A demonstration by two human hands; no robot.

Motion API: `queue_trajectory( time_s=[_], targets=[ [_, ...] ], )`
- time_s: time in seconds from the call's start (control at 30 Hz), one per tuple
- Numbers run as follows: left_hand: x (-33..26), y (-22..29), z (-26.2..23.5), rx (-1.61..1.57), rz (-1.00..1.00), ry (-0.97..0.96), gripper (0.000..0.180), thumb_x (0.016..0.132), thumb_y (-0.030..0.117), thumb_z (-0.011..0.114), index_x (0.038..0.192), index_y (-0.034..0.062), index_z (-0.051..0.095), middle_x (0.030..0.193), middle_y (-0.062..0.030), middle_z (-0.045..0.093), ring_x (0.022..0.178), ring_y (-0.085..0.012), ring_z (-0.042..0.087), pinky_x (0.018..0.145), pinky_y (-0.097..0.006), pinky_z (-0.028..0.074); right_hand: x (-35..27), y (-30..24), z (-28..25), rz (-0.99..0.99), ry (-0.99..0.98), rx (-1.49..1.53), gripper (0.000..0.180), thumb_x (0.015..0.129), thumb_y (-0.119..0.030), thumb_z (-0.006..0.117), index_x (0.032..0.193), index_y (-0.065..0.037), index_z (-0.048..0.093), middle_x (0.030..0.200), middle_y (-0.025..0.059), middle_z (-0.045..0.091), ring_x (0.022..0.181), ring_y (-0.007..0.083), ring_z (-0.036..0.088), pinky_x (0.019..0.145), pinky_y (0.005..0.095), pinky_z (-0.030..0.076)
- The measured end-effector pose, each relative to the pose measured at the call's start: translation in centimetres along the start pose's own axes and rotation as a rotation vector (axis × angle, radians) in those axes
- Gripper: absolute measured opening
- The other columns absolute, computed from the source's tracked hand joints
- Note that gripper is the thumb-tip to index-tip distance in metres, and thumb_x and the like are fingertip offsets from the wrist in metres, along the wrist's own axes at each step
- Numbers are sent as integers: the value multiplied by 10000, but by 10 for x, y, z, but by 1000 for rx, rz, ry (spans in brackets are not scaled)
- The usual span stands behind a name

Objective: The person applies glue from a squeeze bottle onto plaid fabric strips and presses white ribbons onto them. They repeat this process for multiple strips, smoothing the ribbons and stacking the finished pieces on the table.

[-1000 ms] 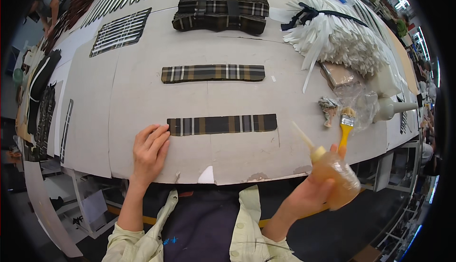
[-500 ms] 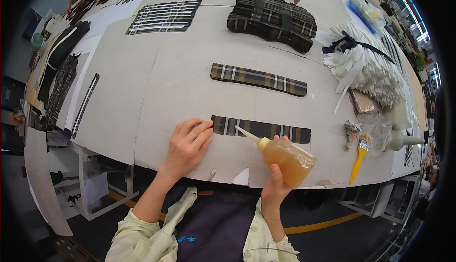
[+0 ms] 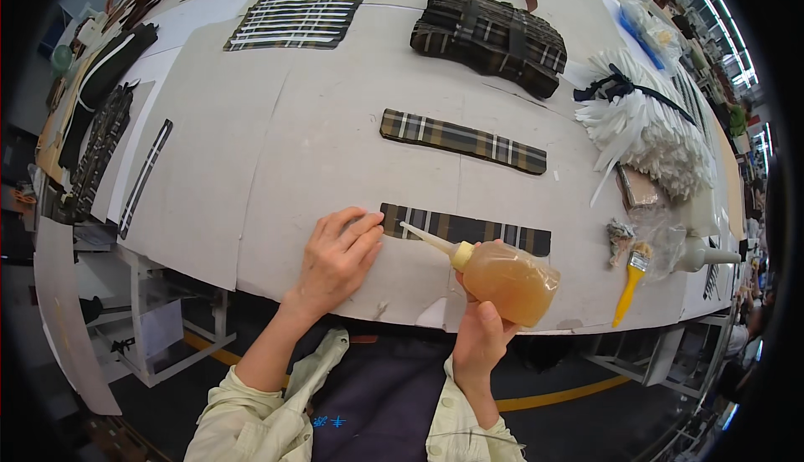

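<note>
A dark plaid fabric strip [image 3: 481, 229] lies flat on the table in front of me. My left hand [image 3: 339, 259] has its fingers close together, with the fingertips holding down the strip's left end. In my right hand [image 3: 484, 336] is a clear squeeze bottle [image 3: 509, 284] of amber liquid, tipped to the left. Its long pale nozzle [image 3: 425, 237] points at the strip near my left fingertips; whether the tip touches the cloth I cannot tell. Farther away lies a second plaid strip [image 3: 463, 141], browner, with white stripes.
A bundled plaid stack [image 3: 490, 41] sits at the back, beside white-striped strips [image 3: 295, 21] laid on plaid cloth. To the right are a tied bunch of white strips [image 3: 645, 127], a yellow-handled brush [image 3: 628, 290] and a grey-white bottle [image 3: 703, 256]. One narrow strip [image 3: 146, 179] lies left.
The nozzle tip has moved left along the near strip, closer to my left fingertips. The bottle now lies flatter. My left hand stays at the strip's end, and the whole view has shifted slightly.
</note>
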State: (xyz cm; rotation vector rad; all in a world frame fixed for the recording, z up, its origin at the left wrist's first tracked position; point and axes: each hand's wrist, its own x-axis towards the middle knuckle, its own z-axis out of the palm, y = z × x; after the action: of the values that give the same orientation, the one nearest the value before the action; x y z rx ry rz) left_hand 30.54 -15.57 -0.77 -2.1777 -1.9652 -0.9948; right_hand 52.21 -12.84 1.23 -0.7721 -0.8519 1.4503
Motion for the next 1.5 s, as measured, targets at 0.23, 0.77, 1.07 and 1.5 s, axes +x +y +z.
queue_trajectory(
  time_s=[0.23,0.77,1.07,1.5],
  targets=[
    [3,4,-1,3,-20,-13,235,801,20,725,1030,5,673,1183,-86,679,1111,-293,614,915,-416,492,4,-11,-19,32,137,31,675,902,-338,735,1433,-75,412,1384,113,513,1268,259,541,998,445,537],
    [33,42,-17,-142,-171,289,138,896,-47,639,1025,1,649,1056,-126,635,948,-240,610,838,-345,504,35,-118,-203,-673,414,-3,600,935,-264,706,1429,-45,446,1428,101,510,1333,307,497,1126,491,413],
    [160,191,100,-613,129,-201,106,888,30,673,986,21,714,949,-118,690,873,-269,656,764,-356,506,71,-106,-219,-642,642,-136,687,856,-10,757,1429,-38,379,1408,110,495,1295,224,496,1143,385,368],
    [263,222,255,-731,109,-515,204,878,20,605,1027,8,744,900,-167,737,822,-268,713,778,-347,541,88,-106,-225,-536,643,-248,746,804,2,812,1400,-20,362,1349,114,502,1247,219,512,1095,377,420]
  ],
)
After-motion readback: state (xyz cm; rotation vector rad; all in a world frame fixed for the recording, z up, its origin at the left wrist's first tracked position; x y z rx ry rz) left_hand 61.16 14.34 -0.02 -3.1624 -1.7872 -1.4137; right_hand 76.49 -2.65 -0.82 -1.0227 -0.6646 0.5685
